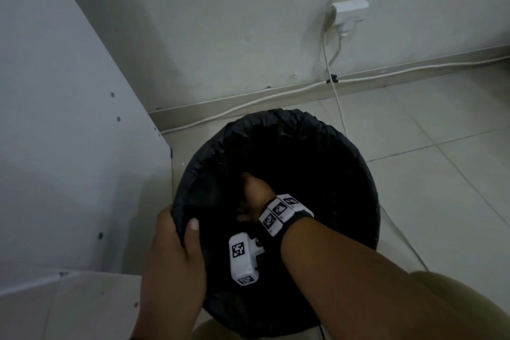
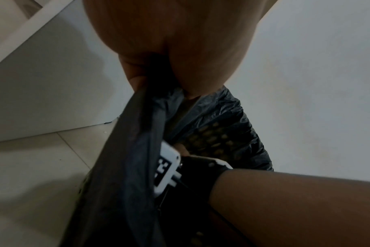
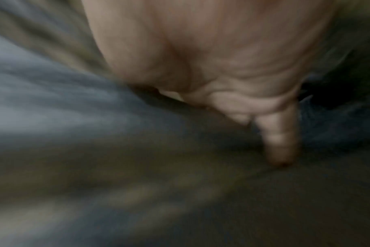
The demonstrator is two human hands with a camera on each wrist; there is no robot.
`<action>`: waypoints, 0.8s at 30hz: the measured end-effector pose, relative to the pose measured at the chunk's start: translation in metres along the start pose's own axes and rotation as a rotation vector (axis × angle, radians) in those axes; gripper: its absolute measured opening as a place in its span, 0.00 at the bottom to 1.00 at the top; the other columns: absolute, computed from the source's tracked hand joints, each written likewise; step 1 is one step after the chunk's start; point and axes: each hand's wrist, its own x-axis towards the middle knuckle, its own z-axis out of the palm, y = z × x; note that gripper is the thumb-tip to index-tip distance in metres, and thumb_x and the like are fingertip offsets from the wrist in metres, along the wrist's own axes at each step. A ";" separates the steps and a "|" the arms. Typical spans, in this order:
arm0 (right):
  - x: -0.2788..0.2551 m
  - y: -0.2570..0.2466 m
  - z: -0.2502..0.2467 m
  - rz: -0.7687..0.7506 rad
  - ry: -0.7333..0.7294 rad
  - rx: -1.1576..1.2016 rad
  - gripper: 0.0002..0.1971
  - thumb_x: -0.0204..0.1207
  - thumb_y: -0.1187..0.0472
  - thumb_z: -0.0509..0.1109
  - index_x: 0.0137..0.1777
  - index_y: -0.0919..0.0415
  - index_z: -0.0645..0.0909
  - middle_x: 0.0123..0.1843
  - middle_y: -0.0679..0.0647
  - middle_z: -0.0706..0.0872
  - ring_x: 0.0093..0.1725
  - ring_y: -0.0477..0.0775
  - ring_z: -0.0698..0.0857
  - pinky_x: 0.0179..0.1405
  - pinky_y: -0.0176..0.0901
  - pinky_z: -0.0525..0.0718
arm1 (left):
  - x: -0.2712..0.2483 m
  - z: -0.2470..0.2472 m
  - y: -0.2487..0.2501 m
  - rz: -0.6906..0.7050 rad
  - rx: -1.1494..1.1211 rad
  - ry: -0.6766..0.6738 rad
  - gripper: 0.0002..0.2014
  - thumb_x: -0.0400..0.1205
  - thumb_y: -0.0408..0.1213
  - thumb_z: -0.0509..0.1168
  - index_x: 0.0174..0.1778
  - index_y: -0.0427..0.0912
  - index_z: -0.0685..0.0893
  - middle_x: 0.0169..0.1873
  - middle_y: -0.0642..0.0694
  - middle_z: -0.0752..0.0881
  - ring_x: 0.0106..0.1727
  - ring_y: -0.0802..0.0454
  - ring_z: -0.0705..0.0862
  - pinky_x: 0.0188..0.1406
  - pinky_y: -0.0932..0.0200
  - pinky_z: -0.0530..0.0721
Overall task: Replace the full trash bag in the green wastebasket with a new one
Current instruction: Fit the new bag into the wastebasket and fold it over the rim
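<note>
A black trash bag lines the round wastebasket, its edge folded over the whole rim. The basket's greenish mesh shows through the bag in the left wrist view. My left hand grips the near-left rim, thumb inside and fingers outside, pinching the bag there. My right hand reaches down into the bag's dark inside. In the blurred right wrist view one straight finger presses on the bag film; the other fingers are unclear.
A white cabinet side stands close on the basket's left. Behind it, a wall socket with plugs feeds cables along the skirting. Tiled floor stretches to the right. My knee is at the lower right.
</note>
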 end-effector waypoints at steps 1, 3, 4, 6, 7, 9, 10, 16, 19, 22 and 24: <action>-0.012 -0.005 -0.007 -0.039 0.015 0.001 0.25 0.73 0.41 0.63 0.62 0.58 0.81 0.61 0.59 0.84 0.56 0.61 0.83 0.56 0.56 0.84 | 0.002 -0.001 0.002 0.002 0.007 -0.003 0.17 0.89 0.45 0.56 0.72 0.44 0.72 0.50 0.48 0.78 0.48 0.48 0.75 0.44 0.54 0.69; -0.039 -0.015 -0.023 -0.113 0.045 -0.033 0.21 0.78 0.44 0.63 0.56 0.62 0.84 0.56 0.64 0.86 0.47 0.62 0.85 0.42 0.47 0.82 | 0.008 -0.003 0.007 0.005 0.013 -0.006 0.17 0.89 0.47 0.55 0.71 0.44 0.72 0.51 0.48 0.79 0.47 0.49 0.75 0.39 0.54 0.70; -0.059 -0.022 -0.030 -0.159 0.051 -0.060 0.19 0.82 0.46 0.62 0.53 0.62 0.84 0.56 0.68 0.86 0.48 0.66 0.87 0.38 0.45 0.79 | 0.012 -0.003 0.009 -0.003 0.008 -0.007 0.17 0.89 0.48 0.55 0.70 0.44 0.72 0.50 0.50 0.79 0.45 0.51 0.75 0.36 0.57 0.71; -0.092 -0.031 -0.046 -0.319 0.102 -0.155 0.18 0.84 0.48 0.62 0.53 0.64 0.83 0.57 0.70 0.87 0.55 0.67 0.88 0.40 0.46 0.80 | 0.018 -0.004 0.013 -0.028 -0.029 -0.016 0.17 0.89 0.51 0.55 0.68 0.45 0.73 0.46 0.55 0.78 0.42 0.58 0.77 0.35 0.67 0.70; -0.109 -0.036 -0.055 -0.412 0.136 -0.233 0.19 0.84 0.48 0.62 0.53 0.66 0.84 0.54 0.67 0.88 0.53 0.64 0.88 0.45 0.49 0.83 | 0.020 -0.005 0.014 -0.028 -0.059 -0.021 0.18 0.89 0.52 0.55 0.68 0.45 0.73 0.47 0.55 0.79 0.45 0.58 0.79 0.36 0.67 0.71; -0.137 -0.043 -0.070 -0.598 0.246 -0.439 0.18 0.82 0.48 0.65 0.49 0.65 0.84 0.47 0.59 0.90 0.49 0.58 0.88 0.53 0.53 0.85 | 0.021 -0.006 0.016 -0.030 -0.081 -0.021 0.21 0.89 0.54 0.54 0.72 0.46 0.73 0.54 0.51 0.81 0.51 0.52 0.80 0.41 0.60 0.74; -0.150 -0.046 -0.078 -0.680 0.328 -0.546 0.16 0.81 0.47 0.66 0.48 0.60 0.85 0.44 0.52 0.90 0.48 0.53 0.88 0.53 0.49 0.84 | 0.022 -0.006 0.018 -0.038 -0.078 -0.014 0.22 0.89 0.54 0.53 0.74 0.45 0.72 0.57 0.49 0.80 0.52 0.50 0.78 0.44 0.57 0.73; -0.179 -0.035 -0.129 -0.729 0.794 -0.723 0.25 0.82 0.50 0.65 0.74 0.63 0.71 0.70 0.59 0.78 0.73 0.60 0.75 0.70 0.53 0.73 | 0.027 -0.010 0.026 -0.114 -0.100 0.041 0.19 0.91 0.43 0.51 0.77 0.44 0.72 0.62 0.44 0.78 0.56 0.47 0.74 0.52 0.58 0.66; -0.170 -0.013 -0.146 -0.464 0.504 -0.689 0.20 0.84 0.52 0.60 0.65 0.69 0.77 0.52 0.56 0.84 0.59 0.63 0.85 0.49 0.46 0.80 | 0.031 -0.013 0.022 -0.121 -0.095 0.023 0.17 0.88 0.41 0.51 0.71 0.53 0.78 0.56 0.50 0.81 0.50 0.47 0.79 0.54 0.50 0.71; -0.171 0.003 -0.144 -0.439 0.317 -0.439 0.11 0.82 0.58 0.66 0.64 0.56 0.77 0.48 0.58 0.91 0.42 0.58 0.91 0.34 0.47 0.88 | 0.025 -0.015 0.020 -0.147 -0.223 0.032 0.15 0.86 0.39 0.53 0.58 0.56 0.84 0.46 0.53 0.87 0.51 0.45 0.85 0.53 0.46 0.80; -0.172 0.006 -0.141 -0.480 0.317 -0.365 0.11 0.82 0.64 0.67 0.63 0.58 0.79 0.47 0.59 0.91 0.39 0.57 0.92 0.33 0.47 0.90 | 0.015 -0.015 0.018 -0.185 -0.347 0.048 0.16 0.84 0.36 0.57 0.54 0.58 0.88 0.44 0.54 0.91 0.50 0.48 0.87 0.53 0.48 0.81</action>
